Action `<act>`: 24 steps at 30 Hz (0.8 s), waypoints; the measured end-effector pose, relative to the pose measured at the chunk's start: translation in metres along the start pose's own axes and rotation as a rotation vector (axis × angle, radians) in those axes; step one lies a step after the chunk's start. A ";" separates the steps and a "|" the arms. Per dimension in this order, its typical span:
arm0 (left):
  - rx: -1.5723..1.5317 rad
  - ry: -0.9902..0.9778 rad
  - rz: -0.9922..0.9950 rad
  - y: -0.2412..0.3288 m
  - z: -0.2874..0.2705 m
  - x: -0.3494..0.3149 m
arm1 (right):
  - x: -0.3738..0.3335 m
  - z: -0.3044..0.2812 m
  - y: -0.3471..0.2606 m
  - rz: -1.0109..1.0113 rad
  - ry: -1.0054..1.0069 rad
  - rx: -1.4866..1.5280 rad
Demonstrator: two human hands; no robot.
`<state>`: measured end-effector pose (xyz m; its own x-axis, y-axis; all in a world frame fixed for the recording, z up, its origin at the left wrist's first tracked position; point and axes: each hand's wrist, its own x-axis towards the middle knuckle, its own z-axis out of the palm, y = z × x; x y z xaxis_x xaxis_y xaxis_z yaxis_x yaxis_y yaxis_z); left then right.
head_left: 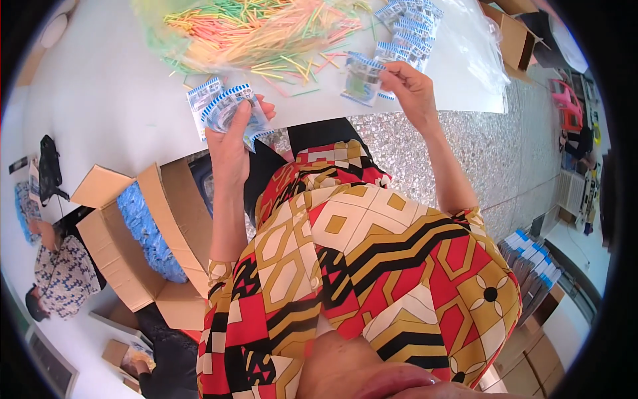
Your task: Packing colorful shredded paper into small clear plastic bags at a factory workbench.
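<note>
My left hand (232,136) is closed on several small clear packets (222,106) with blue-and-white striped edges, fanned a little apart, the thumb pressing on the top one. Over the table's near edge, my right hand (411,90) pinches the upper corner of one similar packet (361,78), which hangs tilted with something greenish inside. More packets of this kind (412,30) lie overlapped in a row just beyond my right hand. Between and beyond both hands, a heap of thin green, yellow and pink sticks (259,33) lies partly under a clear plastic bag.
The white table (126,100) carries all this. Left of my lap stands an open cardboard box (123,239) with blue packets (153,233) inside. Clear plastic film (472,53) lies at the table's right end. Other people (66,279) work at the far left. Stacked blue-and-grey items (538,259) stand right.
</note>
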<state>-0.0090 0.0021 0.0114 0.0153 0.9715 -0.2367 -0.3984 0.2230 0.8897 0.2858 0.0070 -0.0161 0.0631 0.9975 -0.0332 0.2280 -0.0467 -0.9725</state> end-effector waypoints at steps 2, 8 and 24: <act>0.033 -0.044 -0.005 -0.001 0.006 0.000 | 0.002 -0.019 0.021 -0.016 0.046 -0.073; 0.095 -0.075 -0.043 -0.008 0.007 -0.001 | 0.009 -0.038 0.055 0.039 0.182 -0.183; 0.195 -0.048 0.017 -0.001 0.016 -0.003 | 0.011 0.072 -0.064 -0.288 -0.285 -0.056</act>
<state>0.0065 0.0007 0.0175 0.0560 0.9770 -0.2058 -0.2141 0.2131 0.9533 0.2018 0.0247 0.0290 -0.2813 0.9448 0.1681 0.2499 0.2413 -0.9377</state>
